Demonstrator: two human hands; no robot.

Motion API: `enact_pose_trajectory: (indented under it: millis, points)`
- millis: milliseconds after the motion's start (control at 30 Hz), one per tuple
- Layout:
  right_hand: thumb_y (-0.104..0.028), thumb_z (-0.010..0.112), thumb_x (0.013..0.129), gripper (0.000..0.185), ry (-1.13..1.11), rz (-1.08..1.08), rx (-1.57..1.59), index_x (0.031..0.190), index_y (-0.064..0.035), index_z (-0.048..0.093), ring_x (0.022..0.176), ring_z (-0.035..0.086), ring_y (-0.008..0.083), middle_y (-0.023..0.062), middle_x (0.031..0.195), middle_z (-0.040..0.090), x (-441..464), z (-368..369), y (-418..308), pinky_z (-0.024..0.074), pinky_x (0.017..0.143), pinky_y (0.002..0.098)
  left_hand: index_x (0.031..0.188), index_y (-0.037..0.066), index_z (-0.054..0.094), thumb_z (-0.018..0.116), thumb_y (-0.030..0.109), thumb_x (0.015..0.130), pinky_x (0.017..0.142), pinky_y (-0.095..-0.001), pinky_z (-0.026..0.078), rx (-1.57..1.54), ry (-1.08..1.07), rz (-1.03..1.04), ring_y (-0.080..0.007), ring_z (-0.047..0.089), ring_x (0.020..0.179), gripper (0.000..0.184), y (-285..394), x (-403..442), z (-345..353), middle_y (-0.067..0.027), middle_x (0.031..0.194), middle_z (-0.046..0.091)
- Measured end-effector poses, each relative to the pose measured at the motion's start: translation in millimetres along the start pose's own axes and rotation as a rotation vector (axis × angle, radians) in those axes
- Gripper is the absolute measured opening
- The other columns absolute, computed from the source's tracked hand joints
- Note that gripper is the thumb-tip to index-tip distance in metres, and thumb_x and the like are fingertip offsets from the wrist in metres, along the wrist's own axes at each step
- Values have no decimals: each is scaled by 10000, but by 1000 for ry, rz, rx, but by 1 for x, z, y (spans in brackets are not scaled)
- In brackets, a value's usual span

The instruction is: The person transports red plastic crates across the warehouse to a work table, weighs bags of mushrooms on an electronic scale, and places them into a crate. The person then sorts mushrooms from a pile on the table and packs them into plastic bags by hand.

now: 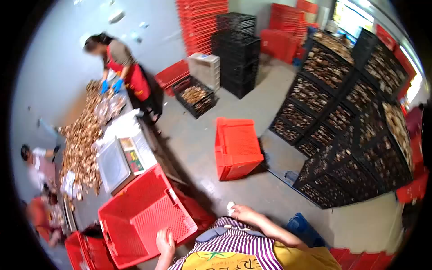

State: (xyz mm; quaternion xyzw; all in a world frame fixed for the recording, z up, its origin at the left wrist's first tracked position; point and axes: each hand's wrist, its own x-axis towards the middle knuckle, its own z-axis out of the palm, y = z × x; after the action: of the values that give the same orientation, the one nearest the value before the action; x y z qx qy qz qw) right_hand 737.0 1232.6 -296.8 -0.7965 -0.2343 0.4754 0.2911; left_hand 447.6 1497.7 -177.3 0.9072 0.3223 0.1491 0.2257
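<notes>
My left hand is at the near right rim of an empty red crate, its fingers together against the crate's side; whether it grips the rim is hard to tell. Close to my waist, my right hand is closed on a small white object, too small to name. A striped and yellow apron covers my front. Beyond the red crate, a metal scale stands on the table beside a large heap of brown mushrooms.
Upturned red crates stand on the floor ahead. Black crates of mushrooms are stacked at right. A co-worker in blue gloves works at the table's far end. More people are at the left edge. A blue object lies near my right arm.
</notes>
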Motion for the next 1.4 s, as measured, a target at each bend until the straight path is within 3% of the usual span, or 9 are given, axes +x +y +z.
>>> enact_pose_trajectory:
  millis: [133, 233, 400, 667, 900, 933, 1100, 1167, 1400]
  points:
    - [-204, 594, 891, 414, 35, 38, -112, 1264, -28, 557, 1011, 644, 245, 152, 1116, 671, 31, -66, 16, 493, 901, 319, 1075, -8, 608, 531, 116, 895, 873, -428, 450, -83, 106, -187, -359, 574, 980, 232, 6, 7, 12, -190, 1010, 620]
    - [-217, 595, 903, 343, 80, 40, 188, 1198, -44, 589, 776, 638, 172, 72, 928, 682, 92, -89, 74, 529, 695, 315, 1103, -12, 603, 534, 102, 900, 909, -423, 441, -128, 172, -266, -353, 570, 1013, 243, 38, 18, 20, -190, 1052, 612]
    - [-238, 553, 941, 261, 24, 249, 629, 1141, -72, 582, 753, 644, 198, 89, 937, 682, 187, -155, 89, 542, 619, 341, 1152, -24, 581, 553, 146, 892, 952, -435, 426, -139, 191, -380, -360, 556, 1066, 312, 73, 31, 55, -207, 1108, 602]
    - [-220, 590, 899, 312, 116, 307, 678, 1173, -73, 567, 913, 610, 260, 126, 1046, 628, 327, -214, 47, 540, 715, 476, 1174, -11, 591, 524, 226, 931, 934, -425, 446, 143, 268, -697, -353, 580, 1058, 345, 126, 67, 99, -195, 1107, 621]
    - [-216, 674, 828, 479, 286, 233, 443, 1250, -55, 516, 1038, 569, 290, 138, 1127, 611, 442, -214, 10, 528, 701, 446, 1110, 4, 628, 544, 206, 912, 842, -426, 476, 323, 257, -842, -356, 606, 952, 295, 129, 71, 107, -181, 988, 646]
    - [-203, 729, 755, 489, 373, 232, 459, 1157, 21, 564, 1050, 602, 327, 211, 1113, 626, 453, -210, 2, 470, 899, 399, 1084, 2, 638, 532, 217, 912, 829, -429, 476, 338, 272, -837, -361, 606, 937, 295, 134, 78, 107, -180, 962, 649]
    - [-188, 769, 716, 565, 307, 268, 316, 1188, 27, 546, 1086, 593, 329, 230, 1180, 606, 480, -211, -7, 461, 918, 410, 1074, -2, 642, 521, 247, 914, 825, -435, 476, 363, 251, -846, -365, 609, 917, 320, 142, 87, 103, -180, 953, 649]
    - [-206, 754, 736, 631, 278, 323, 398, 1273, -26, 476, 1060, 572, 285, 204, 1166, 582, 486, -214, -6, 492, 842, 403, 1065, -2, 645, 512, 246, 917, 818, -440, 480, 355, 254, -824, -369, 610, 909, 317, 140, 87, 103, -183, 948, 650]
    - [-347, 750, 773, 758, -144, 501, 922, 1353, -32, 378, 1222, 444, 370, 205, 1338, 453, 499, -250, 24, 430, 971, 535, 1020, 12, 645, 532, 230, 903, 836, -437, 483, 384, 250, -813, -364, 613, 927, 272, 131, 77, 108, -184, 965, 651]
